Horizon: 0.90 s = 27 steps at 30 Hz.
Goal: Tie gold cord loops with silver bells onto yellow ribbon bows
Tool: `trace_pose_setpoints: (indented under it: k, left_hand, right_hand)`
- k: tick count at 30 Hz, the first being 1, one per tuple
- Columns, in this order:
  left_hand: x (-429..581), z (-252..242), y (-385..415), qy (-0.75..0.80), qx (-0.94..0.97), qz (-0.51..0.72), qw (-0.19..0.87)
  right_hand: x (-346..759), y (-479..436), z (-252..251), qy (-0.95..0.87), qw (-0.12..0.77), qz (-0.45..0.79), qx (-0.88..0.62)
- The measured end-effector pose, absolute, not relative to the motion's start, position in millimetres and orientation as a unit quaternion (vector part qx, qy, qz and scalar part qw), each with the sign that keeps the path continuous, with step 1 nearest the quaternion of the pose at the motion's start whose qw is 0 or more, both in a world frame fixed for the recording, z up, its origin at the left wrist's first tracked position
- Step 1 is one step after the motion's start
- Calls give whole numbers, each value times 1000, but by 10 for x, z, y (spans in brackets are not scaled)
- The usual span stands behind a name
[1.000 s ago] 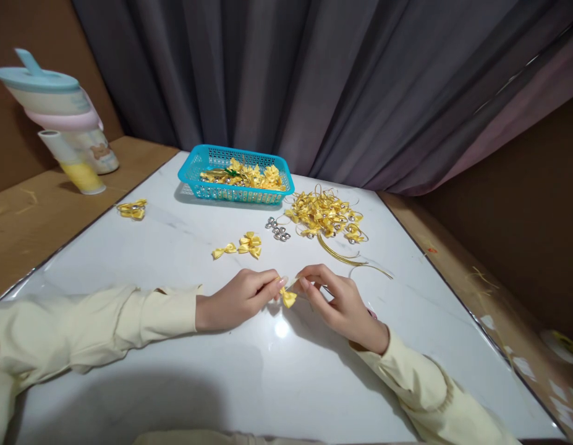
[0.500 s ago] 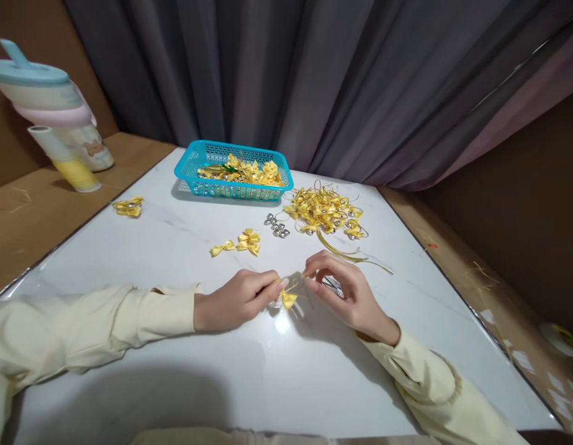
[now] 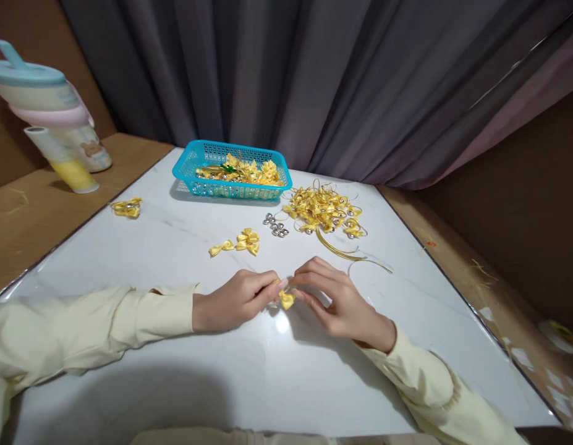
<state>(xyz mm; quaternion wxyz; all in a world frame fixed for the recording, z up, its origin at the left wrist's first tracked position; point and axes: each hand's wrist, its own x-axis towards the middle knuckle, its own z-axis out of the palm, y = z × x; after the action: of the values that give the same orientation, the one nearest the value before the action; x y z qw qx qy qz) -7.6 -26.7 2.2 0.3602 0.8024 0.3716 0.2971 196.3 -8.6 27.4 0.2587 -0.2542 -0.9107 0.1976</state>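
Between thumb and forefinger, my left hand [image 3: 242, 300] pinches a small yellow ribbon bow [image 3: 287, 301] above the white table [image 3: 267, 383]. Close on its right side is my right hand [image 3: 339, 303], its thumb and fingertips drawn together at the bow's edge. A thin cord seems to run there, but the fingertips hide most of it. Beyond the hands lie a few loose yellow bows [image 3: 246, 241] and silver bells or beads [image 3: 275, 226]. Several gold cords [image 3: 337, 248] stretch out behind my right hand.
At the back stands a blue mesh basket [image 3: 188, 179] with bows and cords inside. Beside it is a heap of yellow bows with cords [image 3: 323, 207]. One bunch of bows [image 3: 127, 208] lies far left. A tumbler [image 3: 40, 102] and a yellow-and-white roll [image 3: 66, 167] stand on the left board.
My right hand has moved left, up against the bow. The cord loop that showed between the hands is now mostly hidden. My left hand keeps its pinch in place.
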Motion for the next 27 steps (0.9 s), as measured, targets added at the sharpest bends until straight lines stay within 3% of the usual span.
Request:
trace_pose_setpoints:
  k: [27]
  left_hand:
    - [-71, 22, -259, 376, 802, 280, 370]
  right_hand:
    - [1982, -79, 305, -921, 256, 174, -235]
